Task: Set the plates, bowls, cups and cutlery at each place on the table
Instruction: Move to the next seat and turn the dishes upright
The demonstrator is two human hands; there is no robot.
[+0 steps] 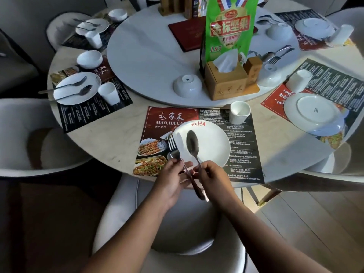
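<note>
Five plates point(313, 115) are in view; the near plate point(213, 148) lies before you on its mat point(157, 123). They look heavy and breakable, so take the rim. Five bowls point(187, 85) and five cups point(239, 113) are lighter, also fragile. The fork point(173, 145) and spoon point(192, 143) are stiff, smooth, light; your left hand point(171, 178) pinches the fork's handle, your right hand point(211, 176) the spoon's, above that plate.

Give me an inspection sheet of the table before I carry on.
Surface: round table with a turntable in the middle; printed placemat at the near place.
Job's things: near plate face up; fork and spoon held over it; cup beside it; bowl upside down on the turntable.
Clutter: green snack bag, tissue box, red menu.
Hands: left hand holds the fork; right hand pinches the spoon.
Cables: nothing seen.
Surroundings: pale chair.
</note>
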